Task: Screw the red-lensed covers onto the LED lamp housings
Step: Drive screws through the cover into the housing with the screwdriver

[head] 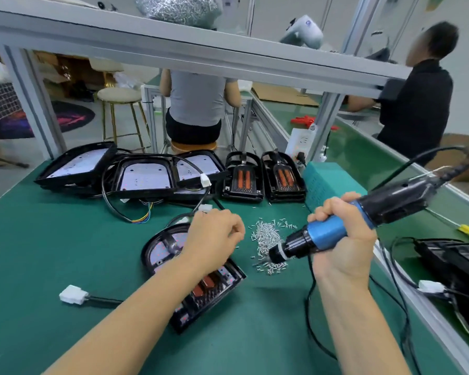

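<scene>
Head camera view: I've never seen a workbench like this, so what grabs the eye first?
The blue-and-black electric screwdriver gripped in the right hand, tip down by a pile of small silver screws. The left hand hovers over a black lamp housing with red lenses on the green mat.

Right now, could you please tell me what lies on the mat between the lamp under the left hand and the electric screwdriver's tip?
A loose pile of small silver screws lies there on the green mat, as the head view shows.
</scene>
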`<action>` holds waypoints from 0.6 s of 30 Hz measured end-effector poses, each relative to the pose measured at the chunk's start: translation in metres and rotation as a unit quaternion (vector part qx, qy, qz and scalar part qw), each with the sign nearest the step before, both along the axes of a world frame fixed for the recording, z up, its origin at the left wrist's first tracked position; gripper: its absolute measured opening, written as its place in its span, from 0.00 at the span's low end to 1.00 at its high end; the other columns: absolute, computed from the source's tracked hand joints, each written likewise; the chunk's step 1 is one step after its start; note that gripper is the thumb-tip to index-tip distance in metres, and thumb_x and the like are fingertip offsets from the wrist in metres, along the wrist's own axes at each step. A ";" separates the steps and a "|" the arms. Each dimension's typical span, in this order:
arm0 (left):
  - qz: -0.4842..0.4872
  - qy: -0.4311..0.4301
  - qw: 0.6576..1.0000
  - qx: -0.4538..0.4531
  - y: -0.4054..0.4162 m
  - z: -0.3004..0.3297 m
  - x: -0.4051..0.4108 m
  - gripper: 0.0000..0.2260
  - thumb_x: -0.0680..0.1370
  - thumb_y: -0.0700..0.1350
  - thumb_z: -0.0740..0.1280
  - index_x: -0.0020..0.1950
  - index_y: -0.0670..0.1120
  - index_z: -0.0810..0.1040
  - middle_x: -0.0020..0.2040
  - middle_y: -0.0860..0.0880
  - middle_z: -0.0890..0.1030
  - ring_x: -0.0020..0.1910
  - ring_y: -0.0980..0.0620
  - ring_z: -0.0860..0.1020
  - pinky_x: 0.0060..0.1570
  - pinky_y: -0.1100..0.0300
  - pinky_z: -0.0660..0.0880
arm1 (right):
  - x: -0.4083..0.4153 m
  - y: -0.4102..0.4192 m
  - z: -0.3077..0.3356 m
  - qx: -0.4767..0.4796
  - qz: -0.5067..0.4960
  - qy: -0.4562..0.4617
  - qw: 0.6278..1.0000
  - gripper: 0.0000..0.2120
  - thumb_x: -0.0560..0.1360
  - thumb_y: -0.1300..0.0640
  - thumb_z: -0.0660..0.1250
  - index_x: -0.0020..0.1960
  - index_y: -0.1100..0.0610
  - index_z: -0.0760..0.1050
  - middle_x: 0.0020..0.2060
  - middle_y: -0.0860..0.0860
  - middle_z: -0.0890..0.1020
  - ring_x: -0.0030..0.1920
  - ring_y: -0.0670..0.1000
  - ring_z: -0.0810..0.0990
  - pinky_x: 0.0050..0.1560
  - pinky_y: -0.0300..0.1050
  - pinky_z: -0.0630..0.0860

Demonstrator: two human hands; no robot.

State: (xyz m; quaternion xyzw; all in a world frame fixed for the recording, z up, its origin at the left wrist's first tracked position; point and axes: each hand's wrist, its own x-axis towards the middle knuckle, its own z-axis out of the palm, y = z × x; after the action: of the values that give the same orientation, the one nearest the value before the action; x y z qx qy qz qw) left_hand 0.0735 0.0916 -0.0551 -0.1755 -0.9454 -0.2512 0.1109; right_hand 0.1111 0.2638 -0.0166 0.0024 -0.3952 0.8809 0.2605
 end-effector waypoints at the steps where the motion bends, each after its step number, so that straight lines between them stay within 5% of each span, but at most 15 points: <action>1: -0.011 0.005 0.998 -0.055 0.012 -0.002 -0.008 0.05 0.78 0.47 0.64 0.46 0.53 0.80 0.45 0.54 0.81 0.50 0.51 0.75 0.54 0.56 0.65 | 0.001 0.003 -0.002 0.002 0.002 0.000 1.000 0.11 0.65 0.66 0.66 0.40 0.52 0.70 0.26 0.49 0.71 0.27 0.49 0.71 0.30 0.39 0.71; 5: -0.019 -0.020 0.983 -0.183 0.042 -0.011 -0.030 0.09 0.78 0.43 0.61 0.44 0.50 0.81 0.46 0.51 0.84 0.48 0.48 0.77 0.51 0.53 0.60 | -0.001 0.008 -0.006 0.014 0.009 0.005 1.000 0.10 0.65 0.66 0.67 0.37 0.51 0.73 0.26 0.50 0.71 0.27 0.50 0.72 0.31 0.40 0.71; 10: -0.010 -0.055 0.970 -0.235 0.051 -0.024 -0.039 0.10 0.75 0.38 0.60 0.37 0.50 0.75 0.42 0.49 0.84 0.44 0.47 0.79 0.51 0.53 0.58 | -0.007 0.013 -0.009 0.016 0.001 -0.001 1.000 0.11 0.65 0.66 0.67 0.34 0.49 0.74 0.26 0.50 0.71 0.26 0.50 0.71 0.30 0.42 0.71; 16: -0.011 -0.134 0.978 -0.160 0.044 -0.017 -0.046 0.05 0.71 0.47 0.74 0.45 0.52 0.82 0.35 0.59 0.78 0.47 0.54 0.77 0.61 0.52 0.58 | -0.013 0.016 -0.013 0.006 0.005 -0.012 1.000 0.12 0.65 0.66 0.67 0.33 0.49 0.74 0.26 0.50 0.71 0.26 0.50 0.72 0.31 0.41 0.71; 18: 0.013 -0.131 0.982 -0.137 0.034 -0.014 -0.051 0.06 0.71 0.42 0.73 0.44 0.53 0.80 0.34 0.61 0.75 0.51 0.55 0.78 0.66 0.53 0.56 | -0.014 0.017 -0.014 0.003 0.007 -0.013 1.000 0.12 0.65 0.66 0.67 0.33 0.49 0.75 0.26 0.50 0.71 0.26 0.50 0.72 0.31 0.40 0.71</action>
State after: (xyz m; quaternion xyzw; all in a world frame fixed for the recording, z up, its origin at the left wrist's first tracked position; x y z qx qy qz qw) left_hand 0.0226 0.1259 -0.0694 -0.1422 -0.9794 -0.1389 -0.0355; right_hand 0.0971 0.2805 -0.0301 -0.0052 -0.4012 0.8813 0.2495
